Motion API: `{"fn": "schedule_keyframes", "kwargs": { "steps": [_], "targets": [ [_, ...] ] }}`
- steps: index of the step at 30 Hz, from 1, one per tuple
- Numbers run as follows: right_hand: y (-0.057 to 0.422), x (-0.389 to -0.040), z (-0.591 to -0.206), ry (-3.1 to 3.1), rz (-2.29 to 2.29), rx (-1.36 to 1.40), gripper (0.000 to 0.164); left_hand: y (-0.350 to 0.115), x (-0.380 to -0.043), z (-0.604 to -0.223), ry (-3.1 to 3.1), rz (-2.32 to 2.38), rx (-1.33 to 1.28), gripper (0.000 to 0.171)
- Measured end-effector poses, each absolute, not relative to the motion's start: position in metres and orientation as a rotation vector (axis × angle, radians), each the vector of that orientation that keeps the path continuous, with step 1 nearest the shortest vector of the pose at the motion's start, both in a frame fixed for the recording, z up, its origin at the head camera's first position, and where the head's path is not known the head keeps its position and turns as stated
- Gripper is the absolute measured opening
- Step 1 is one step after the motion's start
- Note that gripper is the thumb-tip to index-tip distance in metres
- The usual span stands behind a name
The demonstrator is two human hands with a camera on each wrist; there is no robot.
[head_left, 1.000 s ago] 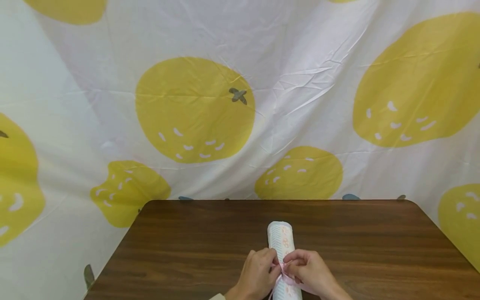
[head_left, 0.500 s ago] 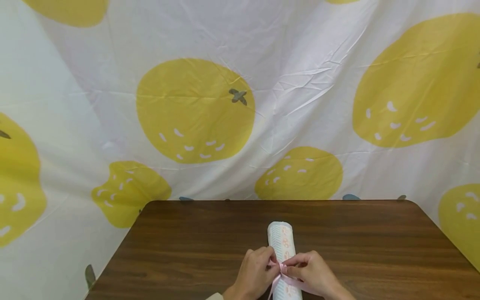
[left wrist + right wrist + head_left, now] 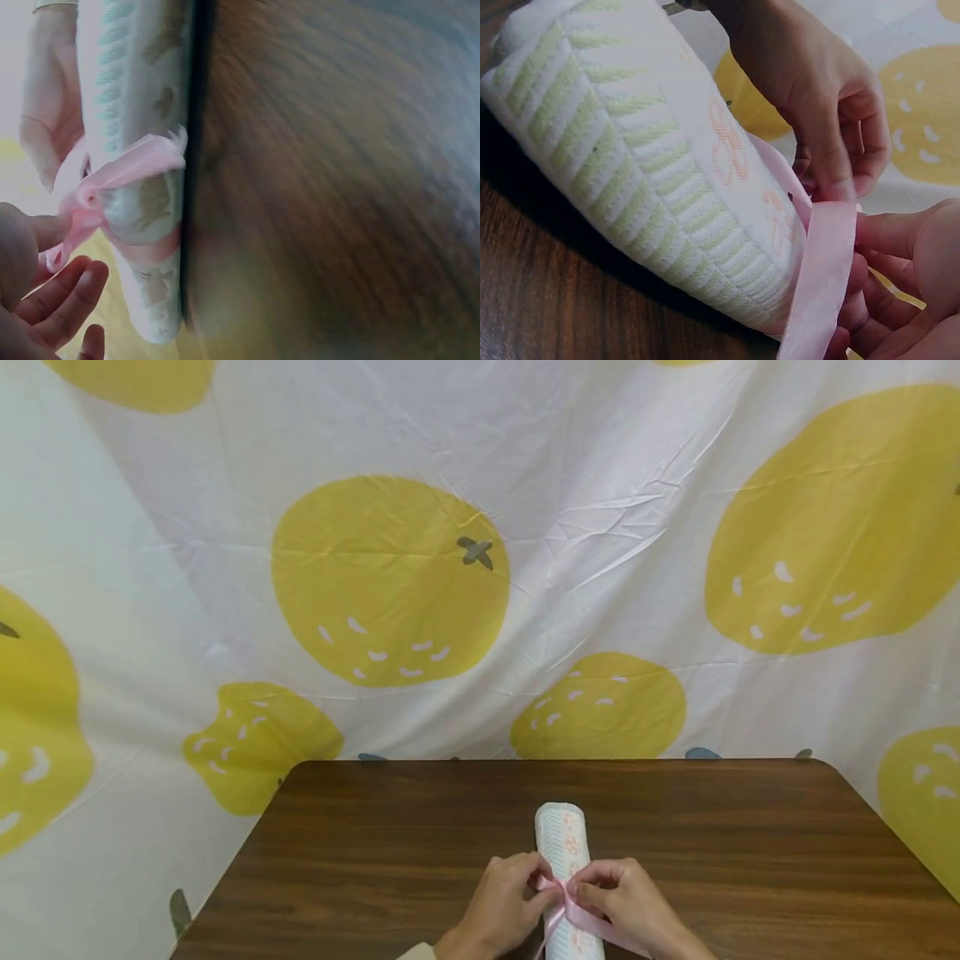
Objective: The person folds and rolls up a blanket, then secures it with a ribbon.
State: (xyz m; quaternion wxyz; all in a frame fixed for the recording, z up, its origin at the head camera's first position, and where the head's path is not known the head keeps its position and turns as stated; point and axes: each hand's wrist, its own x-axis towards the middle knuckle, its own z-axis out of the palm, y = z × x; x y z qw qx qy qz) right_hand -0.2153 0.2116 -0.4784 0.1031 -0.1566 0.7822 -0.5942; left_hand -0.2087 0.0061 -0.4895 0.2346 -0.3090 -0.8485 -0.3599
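A rolled white towel (image 3: 561, 837) with a blue-green striped band and orange motifs lies lengthwise on the table. Pink ribbon (image 3: 592, 925) circles its middle, gathered at a knot on top. From the left, my left hand (image 3: 504, 903) pinches a small loop of ribbon beside the knot. My right hand (image 3: 632, 903) pinches ribbon on the other side between thumb and index finger. In the left wrist view, one frayed ribbon end (image 3: 176, 148) lies across the towel. A broad strip of ribbon (image 3: 825, 270) hangs over the towel's side in the right wrist view.
The dark wood-grain table (image 3: 405, 827) has rounded far corners. Behind it hangs a white cloth (image 3: 600, 568) printed with large yellow fruit.
Both hands have drawn slightly apart, uncovering the knot. The ribbon under the right hand now stretches out to the lower right. The towel has stayed in place.
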Motion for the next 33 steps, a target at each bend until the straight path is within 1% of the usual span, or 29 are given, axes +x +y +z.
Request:
{"fn": "schedule_keyframes", "kwargs": {
  "steps": [4, 10, 19, 29, 33],
  "targets": [
    [0.210, -0.215, -0.476, 2.342, -1.746, -0.445, 0.016, 0.005, -0.207, -0.484, -2.385, -1.197, -0.822, 0.010],
    [0.209, -0.216, -0.473, 2.416, -1.721, -0.469, 0.013, 0.003, -0.205, -0.478, -2.380, -1.361, -0.775, 0.010],
    [0.213, -0.218, -0.468, 2.457, -1.695, -0.468, 0.008, -0.002, -0.206, -0.476, -2.395, -1.401, -0.740, 0.012],
    [0.228, -0.218, -0.466, 2.483, -1.642, -0.464, 0.013, -0.010, -0.209, -0.477, -2.465, -1.390, -0.704, 0.004],
    [0.233, -0.218, -0.468, 2.478, -1.604, -0.468, 0.013, -0.013, -0.210, -0.478, -2.506, -1.372, -0.676, 0.004]
  ]
}}
